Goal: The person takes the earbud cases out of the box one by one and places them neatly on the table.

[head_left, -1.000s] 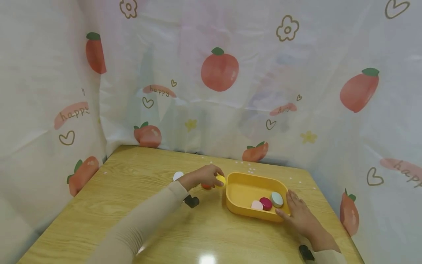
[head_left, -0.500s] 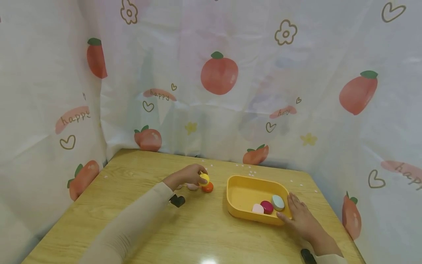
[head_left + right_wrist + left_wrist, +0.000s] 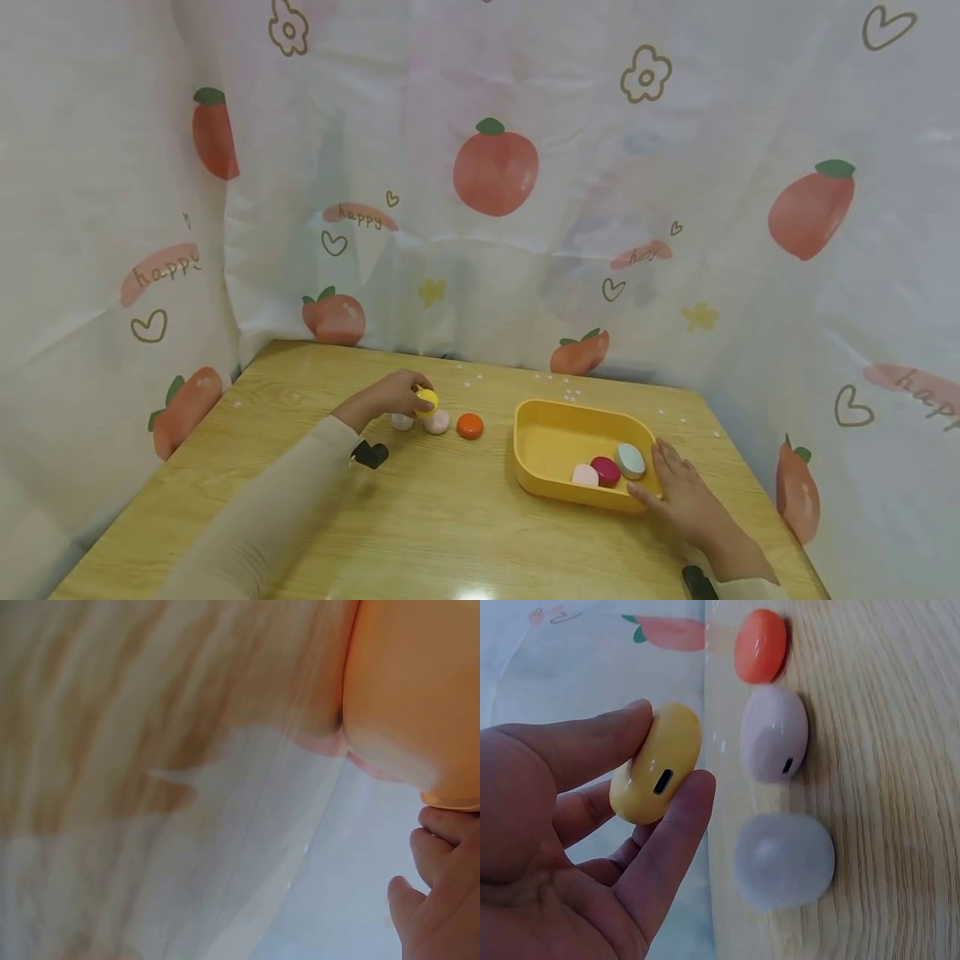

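Note:
My left hand pinches a yellow pebble-shaped case between thumb and fingers, above the table. A dark slot, like a charging port, shows on its side. Close by on the wood lie a white rounded case, a pale pink one with a similar slot, and an orange one. With its fingers fairly straight, my right hand rests against the right end of a yellow tray. Inside the tray are a light pink piece, a crimson one and a pale mint one.
The wooden table meets a fabric backdrop printed with fruit, behind and at both sides. Small white specks dot its far part. A black wrist mount sits by the left sleeve.
My left hand has moved left with the yellow case, away from the tray's left end, past the orange piece to above the white and pink ones. My right hand stays at the tray.

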Motion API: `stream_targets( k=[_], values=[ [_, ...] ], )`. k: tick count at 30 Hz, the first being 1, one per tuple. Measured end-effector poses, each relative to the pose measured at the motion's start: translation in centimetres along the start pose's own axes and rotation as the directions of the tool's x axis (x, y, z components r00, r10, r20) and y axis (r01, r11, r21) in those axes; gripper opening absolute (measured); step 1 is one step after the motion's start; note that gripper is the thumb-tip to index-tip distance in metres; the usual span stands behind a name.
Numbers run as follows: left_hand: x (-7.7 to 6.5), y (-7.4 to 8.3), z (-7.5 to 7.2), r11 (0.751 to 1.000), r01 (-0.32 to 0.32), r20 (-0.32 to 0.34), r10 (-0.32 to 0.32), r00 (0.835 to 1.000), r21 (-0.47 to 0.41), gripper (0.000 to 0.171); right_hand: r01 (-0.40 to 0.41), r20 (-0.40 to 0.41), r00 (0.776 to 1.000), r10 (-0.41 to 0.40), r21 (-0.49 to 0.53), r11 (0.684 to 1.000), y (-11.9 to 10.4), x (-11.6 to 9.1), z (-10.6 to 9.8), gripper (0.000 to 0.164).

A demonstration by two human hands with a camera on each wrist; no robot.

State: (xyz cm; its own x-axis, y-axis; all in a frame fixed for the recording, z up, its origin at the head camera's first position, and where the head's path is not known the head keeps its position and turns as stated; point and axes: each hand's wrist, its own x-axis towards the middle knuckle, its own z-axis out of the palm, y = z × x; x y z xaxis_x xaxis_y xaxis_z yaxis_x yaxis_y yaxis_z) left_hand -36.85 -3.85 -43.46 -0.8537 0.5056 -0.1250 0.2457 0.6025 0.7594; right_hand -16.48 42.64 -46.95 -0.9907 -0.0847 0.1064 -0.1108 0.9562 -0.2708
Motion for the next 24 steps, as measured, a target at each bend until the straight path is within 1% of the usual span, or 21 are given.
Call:
stream_targets(
  k=[4,7,9,14,19,24],
  values=[
    [-0.5,-0.8,-0.9,0.998,0.012,-0.011,-0.013,1.0,-0.058,0.04,0.013,-0.019,1.0,-0.013,-0.012,1.0,0.0,-0.1,-0.1,0.09],
    [-0.8,-1.4,-1.4,0.997,0.015,-0.017,-0.016,1.0,-0.077,0.04,0.007,-0.014,1.0,-0.007,-0.005,1.0,0.0,-0.1,0.0,0.09],
    [-0.9,-1.7,-1.5,0.995,0.024,-0.022,-0.026,0.999,-0.093,0.039,0.001,-0.011,1.0,-0.001,-0.002,1.0,0.1,-0.1,0.1,0.09],
    [-1.5,-3.0,-1.7,0.989,0.048,-0.052,-0.056,0.997,-0.139,0.038,0.001,-0.012,1.0,-0.002,-0.011,1.0,-0.1,-0.1,0.1,0.091],
    [-2.1,-4.2,-2.0,0.988,0.067,-0.063,-0.077,0.995,-0.141,0.04,-0.007,0.002,1.0,0.007,-0.004,1.0,0.1,-0.1,0.2,0.092],
    [-2.8,-4.9,-2.8,0.986,0.083,-0.083,-0.096,0.992,-0.148,0.041,-0.004,0.003,1.0,0.004,-0.002,1.0,0.0,0.0,0.3,0.093]
  ],
)
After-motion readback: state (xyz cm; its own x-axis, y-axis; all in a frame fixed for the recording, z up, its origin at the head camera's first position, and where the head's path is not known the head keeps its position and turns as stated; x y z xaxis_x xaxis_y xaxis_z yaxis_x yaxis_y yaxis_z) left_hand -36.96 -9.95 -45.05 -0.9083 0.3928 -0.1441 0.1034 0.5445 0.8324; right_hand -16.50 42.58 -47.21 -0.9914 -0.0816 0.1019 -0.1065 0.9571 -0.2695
